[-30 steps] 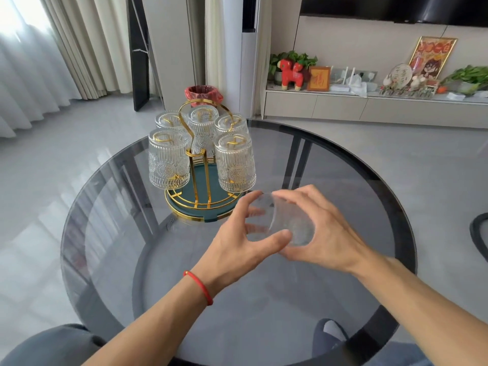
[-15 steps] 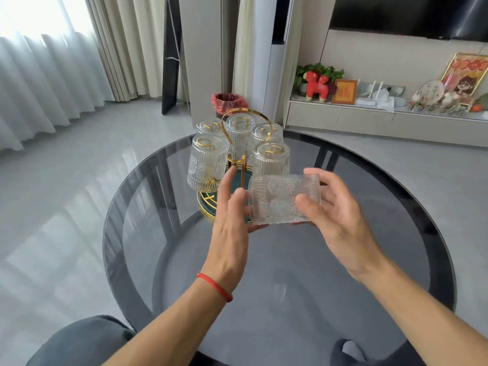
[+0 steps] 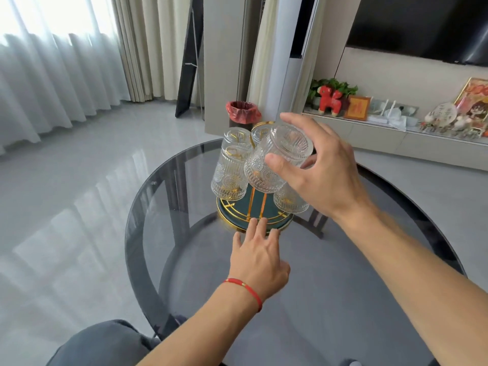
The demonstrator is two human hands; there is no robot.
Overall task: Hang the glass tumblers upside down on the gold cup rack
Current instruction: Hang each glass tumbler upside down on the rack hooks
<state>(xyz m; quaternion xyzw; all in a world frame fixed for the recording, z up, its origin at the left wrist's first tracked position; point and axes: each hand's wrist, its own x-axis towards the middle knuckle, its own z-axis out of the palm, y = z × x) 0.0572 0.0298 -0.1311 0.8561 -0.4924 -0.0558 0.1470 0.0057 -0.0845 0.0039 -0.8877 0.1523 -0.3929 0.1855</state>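
Observation:
My right hand [image 3: 324,170] grips an embossed glass tumbler [image 3: 274,162], tilted nearly upside down with its base toward me, above the front of the gold cup rack [image 3: 253,215]. The rack has a round dark green base with a gold rim and stands on the round smoked-glass table [image 3: 343,299]. Several tumblers hang upside down on it, one at the front left [image 3: 229,178] and one at the right [image 3: 290,202] partly behind my hand. My left hand [image 3: 258,257] lies flat on the table, fingers spread, fingertips touching the rack's base.
A bin with a red bag [image 3: 243,114] stands on the floor beyond the table. A low shelf [image 3: 396,136] with a red toy horse, frames and ornaments runs along the right wall. My grey-trousered knee [image 3: 105,344] sits at the table's near edge.
My left hand let go of the tumbler and dropped to the table at the rack's base. My right hand lifted the tumbler, turned it base-up and carried it over the rack.

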